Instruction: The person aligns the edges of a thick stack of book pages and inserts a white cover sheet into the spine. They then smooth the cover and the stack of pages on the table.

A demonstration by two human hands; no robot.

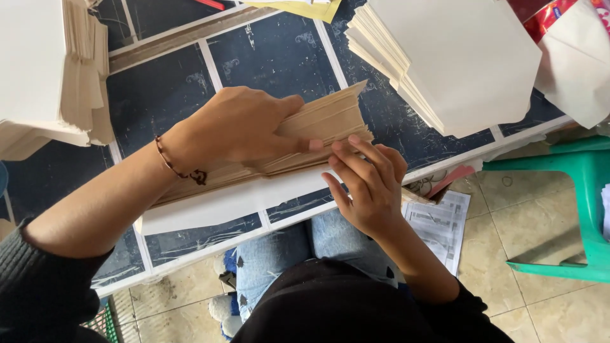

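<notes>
Dark tiled surface [267, 57] is carrying white paper stacks far left [38, 70] and far right [457, 57]. Left hand [235, 127] is pressing, grip closed, on a tan sheet bundle [330, 117] at the near edge. Right hand [368, 184] is pinching the bundle's near-right corner with its fingertips [340, 147].

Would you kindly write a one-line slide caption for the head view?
Left hand presses a fanned stack of tan paper sheets on a dark tiled table while right hand fingers its edge.
</notes>
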